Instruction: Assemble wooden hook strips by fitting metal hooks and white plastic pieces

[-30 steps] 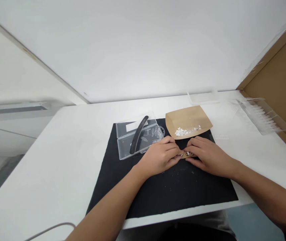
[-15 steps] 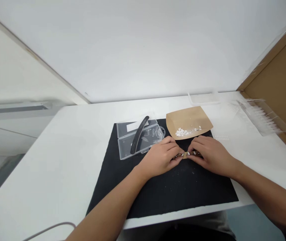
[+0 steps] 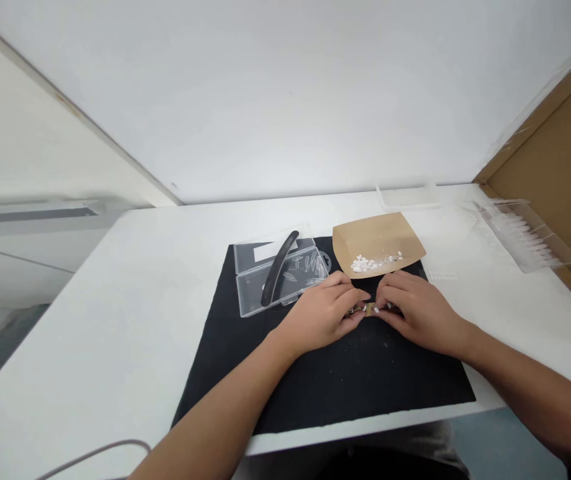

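Observation:
Both hands meet low over a black mat (image 3: pixel 355 387), pinching the ends of a small gold-brown strip (image 3: pixel 369 310). Thumb and fingers of my left hand (image 3: pixel 323 312) close on its left end. My right hand (image 3: pixel 420 310) is closed on the right end, with a small white piece at its fingertips. Most of the strip is hidden by the fingers. Just beyond the hands, a brown paper tray (image 3: pixel 380 233) holds a pile of small white pieces (image 3: pixel 363 264).
Left of the tray lies an open clear plastic case (image 3: pixel 245 300) with transparent nail tips (image 3: pixel 310 262) in it. A black curved nail file (image 3: pixel 278 270) rests across the case. Clear trays with pale nail tips (image 3: pixel 528 237) stand at right, near a brown board (image 3: pixel 560 153).
My right fingertips have shifted slightly on the strip, covering more of its right end. My left hand keeps its pinch in about the same place.

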Tool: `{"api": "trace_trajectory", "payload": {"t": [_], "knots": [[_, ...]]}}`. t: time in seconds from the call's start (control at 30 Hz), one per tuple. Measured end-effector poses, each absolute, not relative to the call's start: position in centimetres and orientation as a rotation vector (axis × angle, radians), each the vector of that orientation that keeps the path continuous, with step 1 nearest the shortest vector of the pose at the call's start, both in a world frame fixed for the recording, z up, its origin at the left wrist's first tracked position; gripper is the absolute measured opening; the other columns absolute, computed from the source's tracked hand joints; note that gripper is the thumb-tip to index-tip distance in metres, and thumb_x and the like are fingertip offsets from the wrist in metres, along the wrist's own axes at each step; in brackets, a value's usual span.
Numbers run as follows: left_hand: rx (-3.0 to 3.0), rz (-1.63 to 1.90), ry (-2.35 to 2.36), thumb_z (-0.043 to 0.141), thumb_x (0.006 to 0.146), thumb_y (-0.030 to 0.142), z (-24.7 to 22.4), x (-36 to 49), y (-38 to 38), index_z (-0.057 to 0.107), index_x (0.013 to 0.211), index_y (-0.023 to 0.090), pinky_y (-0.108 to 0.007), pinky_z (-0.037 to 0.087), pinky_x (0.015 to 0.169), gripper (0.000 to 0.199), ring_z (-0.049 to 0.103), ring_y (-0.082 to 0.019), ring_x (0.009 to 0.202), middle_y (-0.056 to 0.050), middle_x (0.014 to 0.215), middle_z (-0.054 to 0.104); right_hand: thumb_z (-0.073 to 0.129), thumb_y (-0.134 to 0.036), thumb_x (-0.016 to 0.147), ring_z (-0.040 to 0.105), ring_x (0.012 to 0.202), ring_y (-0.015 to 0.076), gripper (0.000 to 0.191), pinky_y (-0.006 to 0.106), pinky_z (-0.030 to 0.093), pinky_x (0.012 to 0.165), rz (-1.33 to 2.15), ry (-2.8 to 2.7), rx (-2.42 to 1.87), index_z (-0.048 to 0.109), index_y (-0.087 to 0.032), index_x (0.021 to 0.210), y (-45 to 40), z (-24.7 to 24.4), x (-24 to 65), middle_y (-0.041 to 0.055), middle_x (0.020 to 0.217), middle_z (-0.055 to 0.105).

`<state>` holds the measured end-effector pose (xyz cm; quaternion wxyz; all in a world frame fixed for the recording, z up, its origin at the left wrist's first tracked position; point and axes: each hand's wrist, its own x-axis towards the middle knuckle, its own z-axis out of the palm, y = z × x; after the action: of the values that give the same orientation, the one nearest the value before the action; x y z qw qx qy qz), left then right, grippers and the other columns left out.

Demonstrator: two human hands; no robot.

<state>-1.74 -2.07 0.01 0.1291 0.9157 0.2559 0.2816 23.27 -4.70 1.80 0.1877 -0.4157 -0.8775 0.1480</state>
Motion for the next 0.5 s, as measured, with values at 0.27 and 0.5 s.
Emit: {"api": "trace_trajectory", "payload": {"t": [0.27,0.5], "knots": [[2.675,0.931,0.675,0.07,0.099,0.027,0.6,-1.6,-2.2,0.066,0.116,0.017,-0.036,0.061,0.082,0.02,0.066,-0.025,0.1,-0.01,0.098,0.074,0.07,-0.018,0.096,0.067,0.105,0.0237,0.011,0.042,0.045,0.092,0.399,-2.316,-1.087,0.062,-0.024,0.093,-4.8,2.5,23.3,0.0019,0.108,0.077],[2.605,1.264,0.614,0.073,0.094,0.017,1.7,-1.2,-2.5,0.066,0.115,0.019,-0.039,0.058,0.085,0.022,0.065,-0.021,0.09,-0.008,0.098,0.072,0.066,-0.019,0.101,0.069,0.103,0.0196,0.007,0.04,0.042,0.095,0.419,-2.273,-0.98,0.064,-0.025,0.099,-5.1,3.0,23.4,0.0001,0.105,0.077]]}}
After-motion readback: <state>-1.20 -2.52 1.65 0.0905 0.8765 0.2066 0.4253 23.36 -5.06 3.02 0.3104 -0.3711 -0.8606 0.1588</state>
